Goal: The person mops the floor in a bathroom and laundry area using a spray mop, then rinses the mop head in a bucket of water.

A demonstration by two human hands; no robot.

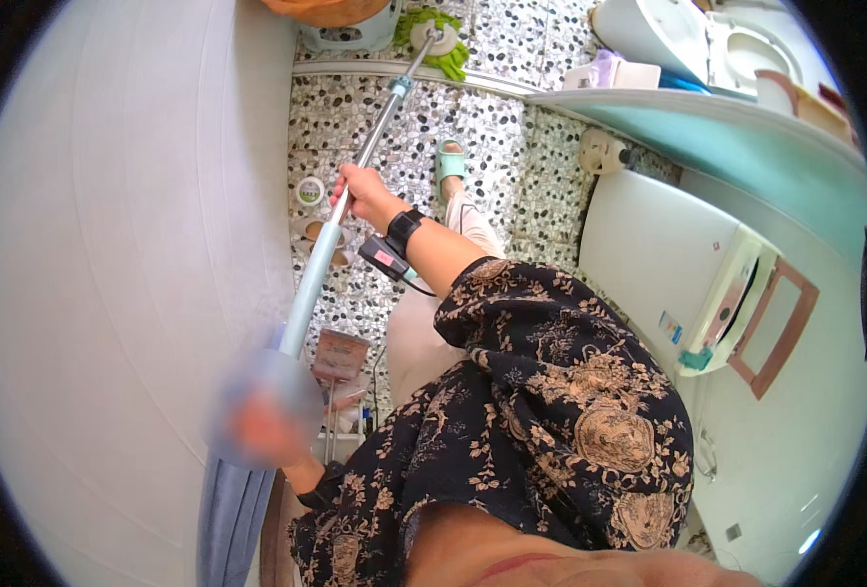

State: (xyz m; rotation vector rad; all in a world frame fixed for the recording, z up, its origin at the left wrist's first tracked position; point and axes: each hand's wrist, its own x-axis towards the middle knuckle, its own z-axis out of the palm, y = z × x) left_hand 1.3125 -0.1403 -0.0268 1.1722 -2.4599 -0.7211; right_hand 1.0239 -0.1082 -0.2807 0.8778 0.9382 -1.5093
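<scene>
A mop with a silver and pale blue telescopic handle slants across the view from lower left to upper middle. My right hand is wrapped around the metal part of the handle. Lower down in the picture, my left hand grips the blue upper end, though a blurred patch hides its fingers. The green mop head, with a white round plate at its centre, lies on the pebble-patterned floor just beyond a raised threshold.
A washing machine with its lid up stands at right. A toilet is at upper right, a basin stand at the top. Pale shoes and a round tub line the left wall; a dustpan stands below.
</scene>
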